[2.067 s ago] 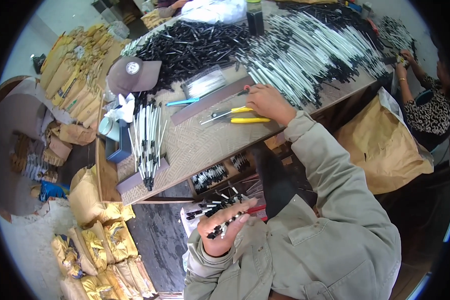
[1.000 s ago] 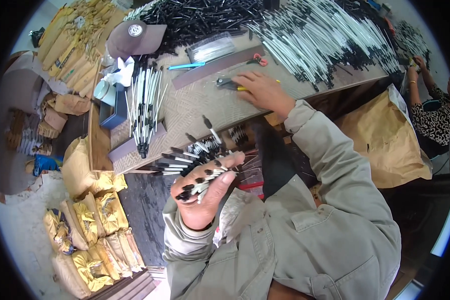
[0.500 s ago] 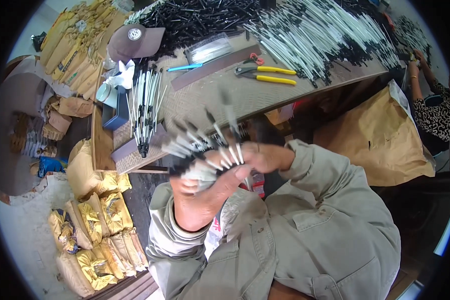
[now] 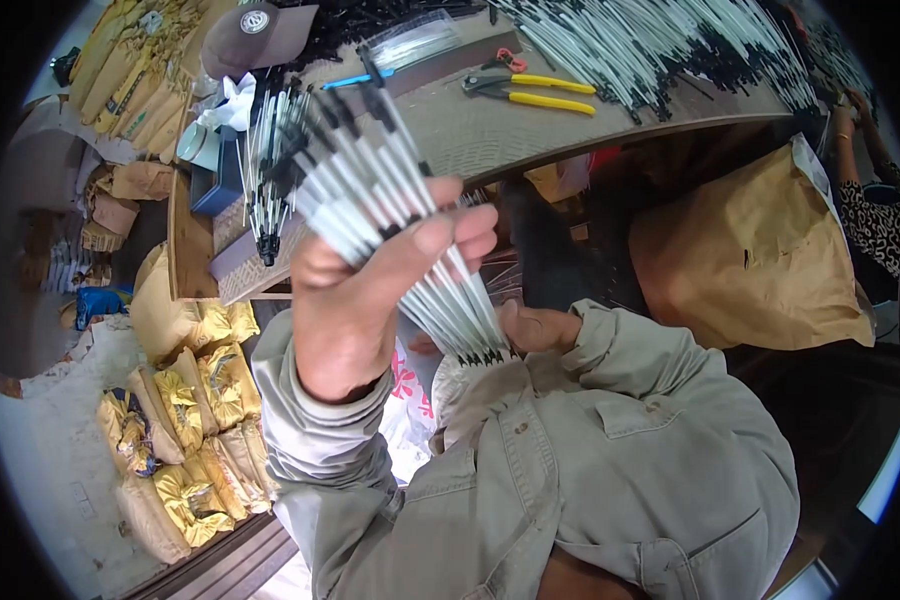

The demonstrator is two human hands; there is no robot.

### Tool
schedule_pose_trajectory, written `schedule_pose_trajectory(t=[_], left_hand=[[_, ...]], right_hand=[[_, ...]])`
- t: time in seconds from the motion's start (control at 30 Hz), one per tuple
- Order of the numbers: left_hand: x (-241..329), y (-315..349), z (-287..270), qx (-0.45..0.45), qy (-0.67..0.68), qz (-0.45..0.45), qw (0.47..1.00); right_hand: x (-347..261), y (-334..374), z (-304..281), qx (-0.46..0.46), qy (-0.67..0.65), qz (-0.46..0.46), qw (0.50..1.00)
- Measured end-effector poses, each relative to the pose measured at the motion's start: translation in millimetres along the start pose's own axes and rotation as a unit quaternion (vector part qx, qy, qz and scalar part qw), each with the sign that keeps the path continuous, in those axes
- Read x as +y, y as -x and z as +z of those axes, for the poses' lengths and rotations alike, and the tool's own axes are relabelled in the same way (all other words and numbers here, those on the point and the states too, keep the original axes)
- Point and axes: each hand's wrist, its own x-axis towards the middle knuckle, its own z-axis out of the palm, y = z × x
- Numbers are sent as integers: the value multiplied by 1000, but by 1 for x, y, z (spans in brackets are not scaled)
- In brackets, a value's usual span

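A fanned bundle of thin white rods with black tips [image 4: 365, 175] is gripped in my left hand [image 4: 355, 280], the thumb pressed across its front and the fingers wrapped behind. The black upper tips spread toward the upper left and are slightly blurred. The lower ends draw together near my shirt front. There my right hand [image 4: 538, 326] is against them, its thumb along their right edge; most of its fingers are hidden behind the rods. On the table left of the bundle lies a smaller bunch of similar rods [image 4: 267, 185], dark ends toward me.
Yellow-handled pliers [image 4: 540, 92], a blue pen-like tool [image 4: 358, 79] and a cap [image 4: 260, 38] lie on the table [image 4: 490, 140]. A big pile of rods [image 4: 660, 60] covers its far right. Wrapped packages [image 4: 185, 450] stand at lower left, a brown paper sack [image 4: 750, 250] at right. Another person works at far right.
My left hand has risen and tipped the bundle, so its length now shows from tips to lower ends. My right hand has moved from the rods' middle down to their lower ends.
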Motion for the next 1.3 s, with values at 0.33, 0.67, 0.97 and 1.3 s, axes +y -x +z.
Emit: schedule_pose_trajectory(t=[0.33, 0.67, 0.97, 1.3], left_hand=[[-2, 21, -48, -56, 579, -713, 392], [-138, 1, -92, -285, 639, -383, 603], [-47, -36, -71, -394, -237, 208, 863], [-65, -14, -71, -413, -401, 437, 691]], right_hand=[[-10, -15, -84, -1, 413, -75, 908], [-92, -68, -58, 259, -179, -107, 943], [-156, -56, -113, 346, 147, -104, 921], [-68, -39, -76, 61, 424, -172, 887]])
